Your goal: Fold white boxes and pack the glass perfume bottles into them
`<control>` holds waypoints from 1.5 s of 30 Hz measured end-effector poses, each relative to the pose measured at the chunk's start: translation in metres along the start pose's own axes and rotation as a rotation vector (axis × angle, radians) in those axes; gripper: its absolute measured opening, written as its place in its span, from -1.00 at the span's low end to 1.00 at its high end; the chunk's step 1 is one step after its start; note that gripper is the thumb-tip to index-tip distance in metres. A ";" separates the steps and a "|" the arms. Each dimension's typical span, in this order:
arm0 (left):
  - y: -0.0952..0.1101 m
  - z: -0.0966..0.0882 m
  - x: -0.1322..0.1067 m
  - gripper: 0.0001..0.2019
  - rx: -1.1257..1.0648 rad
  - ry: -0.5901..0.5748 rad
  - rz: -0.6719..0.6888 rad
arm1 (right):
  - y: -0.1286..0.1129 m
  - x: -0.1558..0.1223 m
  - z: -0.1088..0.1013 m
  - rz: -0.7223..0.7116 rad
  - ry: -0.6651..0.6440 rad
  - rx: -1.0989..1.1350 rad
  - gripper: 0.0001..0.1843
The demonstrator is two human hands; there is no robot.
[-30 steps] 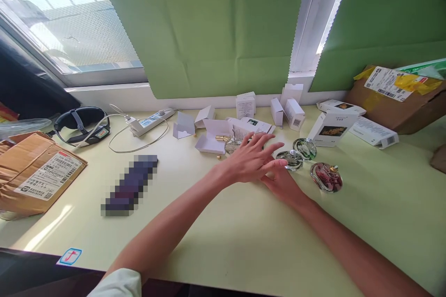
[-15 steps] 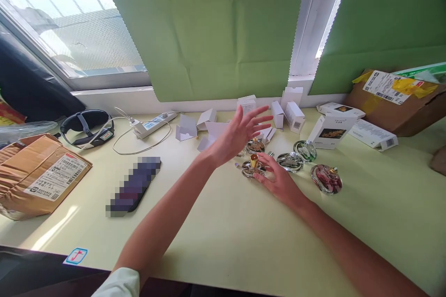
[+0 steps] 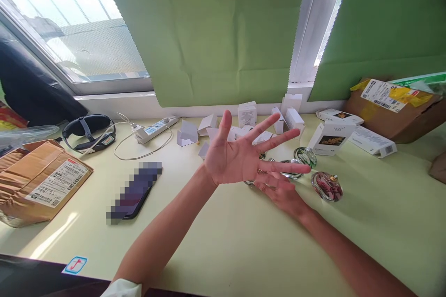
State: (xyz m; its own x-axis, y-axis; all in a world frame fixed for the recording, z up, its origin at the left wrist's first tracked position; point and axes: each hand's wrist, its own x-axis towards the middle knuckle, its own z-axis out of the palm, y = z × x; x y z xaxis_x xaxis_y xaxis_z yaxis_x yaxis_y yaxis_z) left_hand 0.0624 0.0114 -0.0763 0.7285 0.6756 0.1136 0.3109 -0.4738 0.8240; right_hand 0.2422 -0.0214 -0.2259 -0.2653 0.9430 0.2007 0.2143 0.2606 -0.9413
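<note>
My left hand [image 3: 239, 155] hovers over the bottles, palm toward me and fingers spread wide, with nothing in it. Partly behind it, my right hand [image 3: 284, 192] lies low at the table, its fingers bent around a round clear glass bottle [image 3: 249, 184]. Only a sliver of that bottle shows; my left hand covers the rest and the right fingertips. To the right stand more round glass bottles: a clear one [image 3: 294, 175], a green-tinted one [image 3: 306, 157] and one with dark red contents and a gold neck [image 3: 326, 186].
Small white boxes [image 3: 247, 113], several opened, line the back by the wall. A printed white box [image 3: 331, 139] stands right of the bottles, near a brown carton [image 3: 390, 111]. Leftward are a phone [image 3: 139, 190], a power strip [image 3: 153, 129], a black headband [image 3: 88, 132] and another carton [image 3: 52, 181].
My left hand has turned its palm toward me and spread its fingers, shifting slightly lower and now covering most of the bottle at my right hand. The right hand has dipped slightly in the picture.
</note>
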 end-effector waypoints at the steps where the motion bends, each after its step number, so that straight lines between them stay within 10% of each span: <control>1: -0.001 0.001 0.000 -0.30 0.028 0.000 0.012 | 0.000 0.000 0.000 -0.002 -0.004 0.019 -0.40; 11: 0.009 -0.023 -0.005 -0.25 -0.015 0.165 0.042 | -0.046 -0.007 -0.024 0.006 0.043 -0.171 -0.40; 18: -0.010 -0.022 0.011 -0.41 -0.516 0.344 0.149 | -0.097 0.004 -0.153 -0.010 0.451 -0.245 -0.19; 25: -0.026 0.017 0.097 -0.65 0.069 0.216 0.080 | -0.073 0.030 -0.260 0.026 0.774 -0.197 -0.24; 35: -0.035 0.074 0.224 -0.56 0.495 0.081 0.122 | -0.062 0.027 -0.278 -0.038 0.822 -0.271 -0.15; 45: -0.028 0.056 0.216 -0.86 0.460 0.165 0.319 | -0.086 0.023 -0.258 -0.151 0.709 -0.173 -0.25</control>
State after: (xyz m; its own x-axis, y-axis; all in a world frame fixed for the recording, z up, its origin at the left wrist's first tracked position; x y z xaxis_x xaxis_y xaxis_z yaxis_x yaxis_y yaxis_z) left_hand 0.2448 0.1391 -0.1062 0.7363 0.5209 0.4318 0.3521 -0.8400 0.4129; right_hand 0.4603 0.0312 -0.0699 0.3539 0.7864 0.5063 0.3840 0.3714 -0.8453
